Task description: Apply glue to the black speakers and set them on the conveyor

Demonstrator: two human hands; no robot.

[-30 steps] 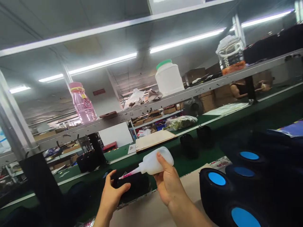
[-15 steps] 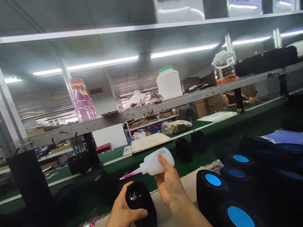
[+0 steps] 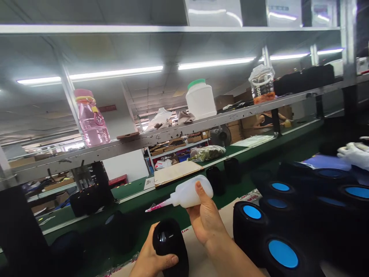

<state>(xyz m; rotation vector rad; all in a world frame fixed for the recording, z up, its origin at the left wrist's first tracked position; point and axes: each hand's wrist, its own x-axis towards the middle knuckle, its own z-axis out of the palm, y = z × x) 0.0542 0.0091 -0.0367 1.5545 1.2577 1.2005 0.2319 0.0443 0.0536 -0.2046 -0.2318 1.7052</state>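
Speaker (image 3: pixel 170 246) at bottom centre of the frame, black, oval, glossy end up, grasped from the left by left hand (image 3: pixel 150 261), thumb laid across its near side. Just above and right of it, bottle (image 3: pixel 188 194): white soft plastic, lying nearly level, clasped around its base by right hand (image 3: pixel 206 219), thumb pressed on top. Pink nozzle (image 3: pixel 155 207) aimed left and slightly down, above the speaker and not touching it.

Under both hands, cardboard (image 3: pixel 198 254) on green belt (image 3: pixel 135 198). At lower right, a cluster of more black speakers with blue caps (image 3: pixel 251 212), the nearest just beside the right wrist. Further back on the belt, near centre, wooden board (image 3: pixel 177 172) and two dark cylinders (image 3: pixel 215 180).

Across the middle of the frame, metal shelf (image 3: pixel 161 135) — pink flask (image 3: pixel 90 119) at left, white jar (image 3: pixel 200 99) with green lid at centre, clear jar (image 3: pixel 261 85) toward the right. At the right edge, white glove (image 3: pixel 356 154) of another person, grip impossible to tell.
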